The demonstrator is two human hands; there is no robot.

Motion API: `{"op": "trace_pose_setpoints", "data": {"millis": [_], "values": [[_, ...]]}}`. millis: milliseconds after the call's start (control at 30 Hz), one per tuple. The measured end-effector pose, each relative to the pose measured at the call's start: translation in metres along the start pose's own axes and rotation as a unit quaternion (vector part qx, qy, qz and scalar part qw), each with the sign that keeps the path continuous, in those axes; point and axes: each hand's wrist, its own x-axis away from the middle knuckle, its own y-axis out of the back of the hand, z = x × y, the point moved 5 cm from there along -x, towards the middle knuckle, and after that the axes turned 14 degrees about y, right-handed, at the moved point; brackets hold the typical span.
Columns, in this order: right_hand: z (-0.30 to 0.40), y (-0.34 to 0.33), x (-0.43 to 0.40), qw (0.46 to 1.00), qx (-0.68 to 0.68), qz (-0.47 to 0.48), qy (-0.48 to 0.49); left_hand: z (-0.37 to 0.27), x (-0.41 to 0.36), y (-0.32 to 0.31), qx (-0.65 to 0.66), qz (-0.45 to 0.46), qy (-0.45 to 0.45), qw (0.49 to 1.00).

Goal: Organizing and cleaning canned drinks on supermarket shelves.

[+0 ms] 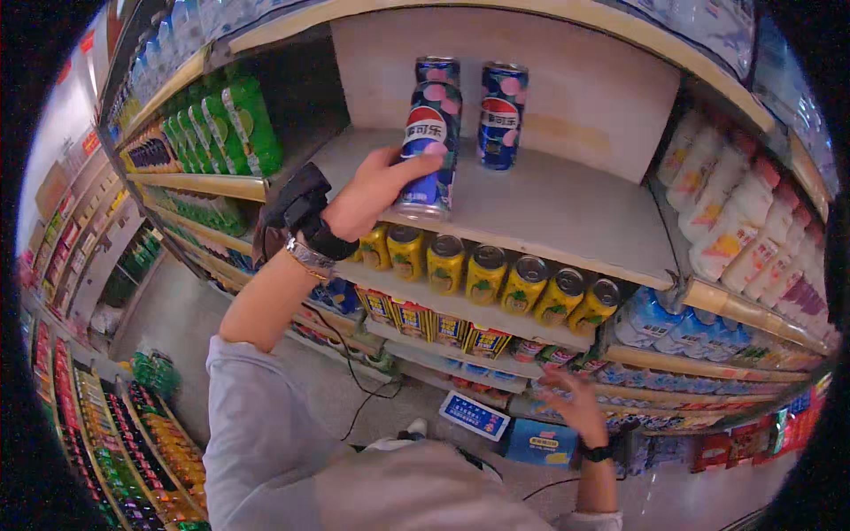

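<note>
My left hand is closed around a tall blue Pepsi can with pink spots, near the front edge of a grey shelf. Directly behind it, partly hidden, stands a similar can. To the right, another blue Pepsi can stands upright on the same shelf. Whether the held can touches the shelf I cannot tell. Low at the right, my right hand has its fingers apart and nothing in them, in front of the lower shelves. Both wrists wear black straps.
Yellow cans line the shelf below, above patterned packs. Green bottle packs are at left, white bottles at right. Blue boxes lie low near my right hand. A black cable hangs down to the floor.
</note>
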Motion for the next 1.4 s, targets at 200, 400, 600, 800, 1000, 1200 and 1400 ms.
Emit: {"op": "trace_pose_setpoints", "data": {"millis": [200,400,600,800,1000,1200,1400], "values": [[0.098,0.059,-0.048,0.995,0.093,-0.022,0.027,0.01,0.034,0.055,0.052,0.146,-0.081,0.985],[0.147,0.101,-0.115,0.95,0.177,-0.231,0.11,0.009,0.052,0.084,-0.042,0.139,-0.178,0.973],[0.139,0.101,-0.241,0.965,0.135,-0.16,0.159,0.008,0.056,0.099,0.252,0.14,0.054,0.956],[0.081,0.086,-0.332,0.955,0.175,-0.236,0.035,0.008,0.06,0.108,0.266,0.163,0.074,0.947],[0.103,0.055,-0.348,0.971,-0.104,-0.212,0.021,0.028,0.039,0.119,0.383,0.272,0.137,0.872],[0.12,0.046,-0.329,0.881,-0.415,-0.213,-0.082,0.015,0.054,0.134,-0.224,0.066,-0.315,0.92],[0.148,0.04,-0.298,0.832,-0.526,-0.152,-0.085,0.017,0.027,0.116,0.228,0.204,0.0,0.952]]}}
